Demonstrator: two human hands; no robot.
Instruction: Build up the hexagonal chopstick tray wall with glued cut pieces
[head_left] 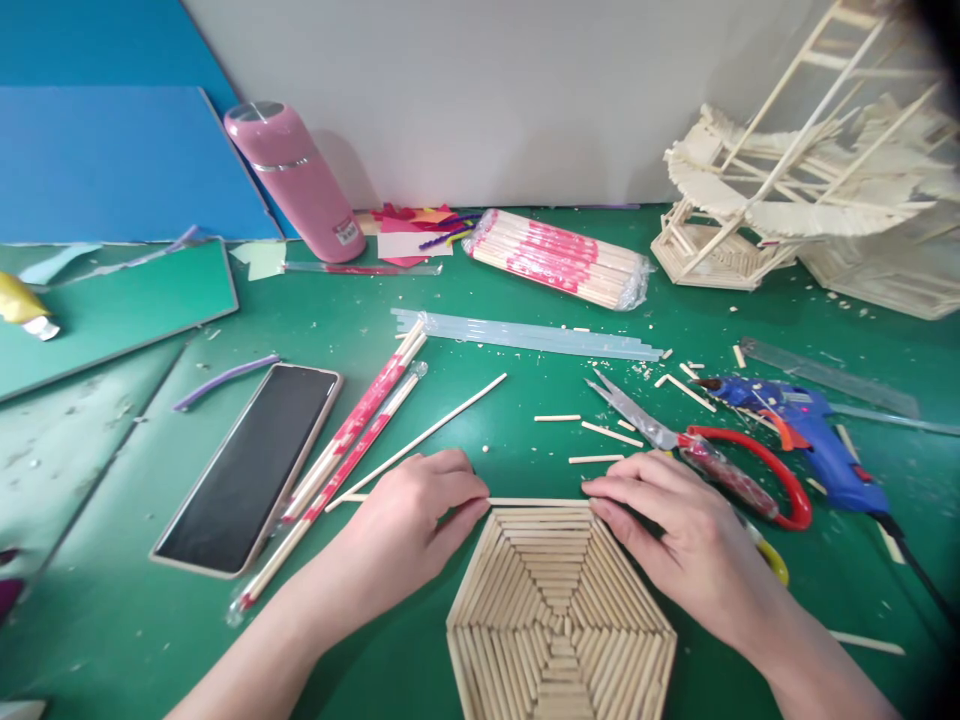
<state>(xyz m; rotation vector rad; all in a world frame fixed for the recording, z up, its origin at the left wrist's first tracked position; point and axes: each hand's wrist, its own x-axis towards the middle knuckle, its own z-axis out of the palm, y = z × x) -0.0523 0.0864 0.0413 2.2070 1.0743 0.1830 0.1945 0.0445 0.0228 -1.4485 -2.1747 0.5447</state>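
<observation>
I see both hands down on the green tabletop, at the far edge of a flat hexagonal panel of pale wooden sticks laid in concentric rows, near centre of the scene. A single thin wooden stick lies along that far edge. Left hand pinches its left end, fingertips closed on it. Right hand presses on the right end, fingers flat and extended, touching stick and panel corner; I can't tell whether it actually grips.

Just right of the right hand: red-handled scissors, blades pointing far-left, and beyond them a blue hot-glue gun. Short cut stick pieces lie scattered between scissors and hands.

Left of the left hand: wrapped chopstick pairs in red-printed sleeves, one bare long stick, then a dark smartphone in a pink case, screen off.

Farther back: clear glue sticks in a row, a plastic-wrapped bundle of chopsticks, a pink metal flask leaning against the wall, coloured paper scraps. Far right: a pale stick-built model structure.
</observation>
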